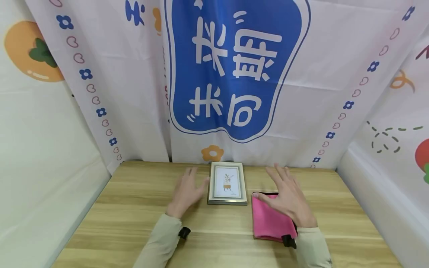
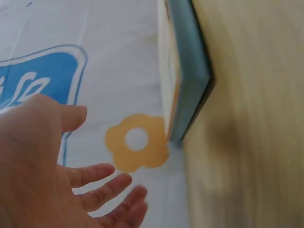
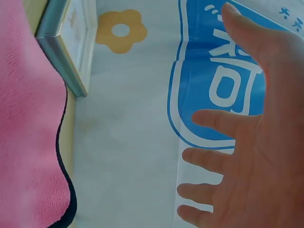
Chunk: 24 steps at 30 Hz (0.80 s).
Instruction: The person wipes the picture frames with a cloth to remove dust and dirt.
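From the head view, your left hand (image 1: 187,193) is just beside the picture frame (image 1: 228,183), and your right hand (image 1: 289,195) is above the pink cloth (image 1: 269,220). Both sets of fingers are spread and loosely straight, holding nothing. The frame lies flat, face up, near the bench's far edge; the cloth lies to its right, nearer you.

Only the head view shows the whole drawing — a potted plant on a stand. Your left wrist view adds the frame's thick blue-grey side and a gap between it and your fingers. Your right wrist view brings out the cloth's fuzzy nap and a long run of its black edging, mostly hidden by your hand from above.

The bench (image 1: 214,234) is pale, streaked wood. Behind it hangs a white sheet (image 1: 321,93) with a big blue panel (image 1: 249,15) of white lettering — and an orange flower (image 1: 206,153) low down.
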### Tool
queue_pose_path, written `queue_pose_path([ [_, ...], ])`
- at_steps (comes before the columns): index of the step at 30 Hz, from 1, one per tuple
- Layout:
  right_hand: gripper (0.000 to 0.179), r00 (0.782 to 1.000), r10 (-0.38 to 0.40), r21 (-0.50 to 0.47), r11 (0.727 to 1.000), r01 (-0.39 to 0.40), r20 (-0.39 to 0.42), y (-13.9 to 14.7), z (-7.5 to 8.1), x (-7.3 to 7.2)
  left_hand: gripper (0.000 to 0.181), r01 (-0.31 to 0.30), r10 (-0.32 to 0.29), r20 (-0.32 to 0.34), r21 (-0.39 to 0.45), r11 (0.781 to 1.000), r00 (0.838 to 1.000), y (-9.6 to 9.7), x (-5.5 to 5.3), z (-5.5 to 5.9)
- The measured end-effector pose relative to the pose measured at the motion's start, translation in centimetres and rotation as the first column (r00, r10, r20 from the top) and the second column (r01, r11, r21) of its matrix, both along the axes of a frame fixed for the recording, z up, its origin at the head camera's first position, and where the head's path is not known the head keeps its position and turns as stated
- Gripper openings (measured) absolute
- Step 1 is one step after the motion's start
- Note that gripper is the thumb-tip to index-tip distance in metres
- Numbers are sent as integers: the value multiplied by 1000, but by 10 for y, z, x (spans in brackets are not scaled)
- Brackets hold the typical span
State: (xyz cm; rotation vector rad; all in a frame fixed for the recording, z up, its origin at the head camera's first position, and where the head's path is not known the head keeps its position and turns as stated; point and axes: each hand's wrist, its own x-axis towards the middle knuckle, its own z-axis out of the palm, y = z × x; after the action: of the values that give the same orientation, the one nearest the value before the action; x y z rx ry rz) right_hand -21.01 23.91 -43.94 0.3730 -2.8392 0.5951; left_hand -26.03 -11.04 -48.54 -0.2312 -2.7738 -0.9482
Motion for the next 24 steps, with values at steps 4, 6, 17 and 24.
queue_pose_path([
  [4, 101, 1000, 27, 6, 1000, -27, 15, 1, -10, 8, 52, 46, -57, 77, 135, 990, 995, 15, -11, -16],
  [6, 100, 998, 33, 31, 999, -35, 47, 2, -17, 14, 46, 59, -76, 100, 164, 985, 992, 21, -16, -23],
  [17, 93, 974, 158, 163, 969, -185, 165, 9, -52, 42, 21, 50, -64, 155, 90, 995, 986, 38, -43, -41],
  [24, 87, 954, 216, 213, 942, -259, 206, 10, -59, 54, 21, 86, -82, 118, -33, 996, 990, 39, -50, -44],
])
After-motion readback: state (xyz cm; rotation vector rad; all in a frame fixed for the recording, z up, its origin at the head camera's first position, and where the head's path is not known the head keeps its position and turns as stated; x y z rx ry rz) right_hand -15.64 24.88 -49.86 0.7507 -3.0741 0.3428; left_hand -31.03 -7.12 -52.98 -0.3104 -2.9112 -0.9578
